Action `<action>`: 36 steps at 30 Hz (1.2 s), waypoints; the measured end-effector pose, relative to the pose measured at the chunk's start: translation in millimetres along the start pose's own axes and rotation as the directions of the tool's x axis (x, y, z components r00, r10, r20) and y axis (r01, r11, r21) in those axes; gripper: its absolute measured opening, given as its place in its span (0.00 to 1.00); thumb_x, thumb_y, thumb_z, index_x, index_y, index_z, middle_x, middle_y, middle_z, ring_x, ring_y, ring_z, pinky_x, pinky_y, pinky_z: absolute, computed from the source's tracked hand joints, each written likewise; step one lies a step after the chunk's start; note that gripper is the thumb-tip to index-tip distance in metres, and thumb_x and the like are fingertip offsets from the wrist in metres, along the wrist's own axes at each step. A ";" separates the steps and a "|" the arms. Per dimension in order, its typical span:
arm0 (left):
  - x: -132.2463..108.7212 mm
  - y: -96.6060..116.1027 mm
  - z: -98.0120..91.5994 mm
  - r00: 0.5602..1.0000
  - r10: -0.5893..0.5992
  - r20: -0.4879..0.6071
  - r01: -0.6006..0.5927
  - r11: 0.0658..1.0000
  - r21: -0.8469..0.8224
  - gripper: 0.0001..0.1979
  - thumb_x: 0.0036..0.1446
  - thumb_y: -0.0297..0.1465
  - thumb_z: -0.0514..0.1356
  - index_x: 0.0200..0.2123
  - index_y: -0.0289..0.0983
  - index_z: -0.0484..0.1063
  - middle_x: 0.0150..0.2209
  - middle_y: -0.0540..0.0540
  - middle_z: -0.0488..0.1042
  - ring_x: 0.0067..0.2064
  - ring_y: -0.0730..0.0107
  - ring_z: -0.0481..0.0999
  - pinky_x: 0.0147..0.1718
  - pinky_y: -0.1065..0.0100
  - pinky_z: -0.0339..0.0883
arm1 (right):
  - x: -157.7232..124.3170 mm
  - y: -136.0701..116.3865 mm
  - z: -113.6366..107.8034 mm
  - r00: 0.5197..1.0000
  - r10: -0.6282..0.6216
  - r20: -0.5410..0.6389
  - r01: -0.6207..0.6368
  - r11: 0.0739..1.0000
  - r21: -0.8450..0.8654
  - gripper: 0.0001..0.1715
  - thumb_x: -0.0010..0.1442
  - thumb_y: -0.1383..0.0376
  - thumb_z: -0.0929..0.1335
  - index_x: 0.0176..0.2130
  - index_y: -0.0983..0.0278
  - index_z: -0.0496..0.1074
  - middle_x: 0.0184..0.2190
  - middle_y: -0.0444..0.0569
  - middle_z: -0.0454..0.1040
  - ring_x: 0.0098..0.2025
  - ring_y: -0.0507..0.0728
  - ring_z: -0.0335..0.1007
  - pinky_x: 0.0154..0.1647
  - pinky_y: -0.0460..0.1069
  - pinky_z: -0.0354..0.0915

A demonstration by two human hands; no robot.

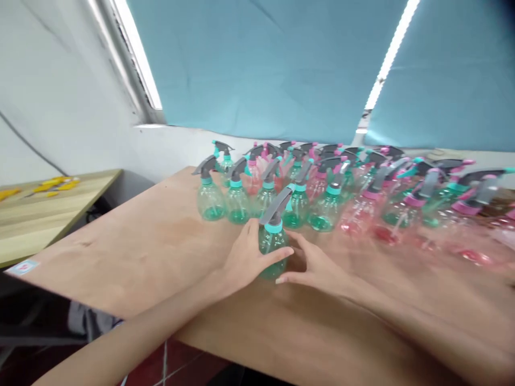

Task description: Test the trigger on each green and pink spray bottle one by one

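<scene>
A green see-through spray bottle [273, 241] with a grey trigger head and a turquoise collar is upright near the middle of the wooden table. My left hand [247, 254] is wrapped around its left side, the thumb lying across its front. To the right of the bottle, my right hand [316, 265] is curved with thumb and fingers apart. Its fingertips reach the bottle's right side and lower edge, and a gap shows between palm and bottle. Just behind, a row of similar green bottles [211, 201] stands upright.
Pink spray bottles [356, 214] stand among green ones to the right, blurred near the edge. The wooden table [161, 241] runs back to a white wall with blue covering [261, 69]. Yellow objects [56, 184] lie on a separate side table [60, 209] at left.
</scene>
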State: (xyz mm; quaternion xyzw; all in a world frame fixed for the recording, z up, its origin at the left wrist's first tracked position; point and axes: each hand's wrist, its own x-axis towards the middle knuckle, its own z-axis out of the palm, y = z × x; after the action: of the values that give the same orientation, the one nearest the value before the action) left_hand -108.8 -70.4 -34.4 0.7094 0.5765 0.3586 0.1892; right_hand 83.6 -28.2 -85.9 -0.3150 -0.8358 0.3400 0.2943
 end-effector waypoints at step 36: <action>83.4 80.0 71.1 0.979 0.142 0.146 -0.078 0.924 -0.375 0.19 0.51 0.29 0.56 0.48 0.46 0.72 0.45 0.51 0.76 0.43 0.59 0.78 0.46 0.58 0.71 | -77.3 80.1 -103.1 1.000 0.002 0.030 0.010 0.910 -0.414 0.35 0.63 0.46 0.62 0.62 0.62 0.62 0.62 0.56 0.62 0.64 0.65 0.57 0.62 0.62 0.57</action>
State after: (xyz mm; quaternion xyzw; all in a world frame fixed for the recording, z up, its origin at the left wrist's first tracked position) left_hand 4.0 -1.7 -3.4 0.7208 0.4403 0.4081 0.3466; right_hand 231.1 0.8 -106.3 -0.3635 -0.8938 0.1590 0.2091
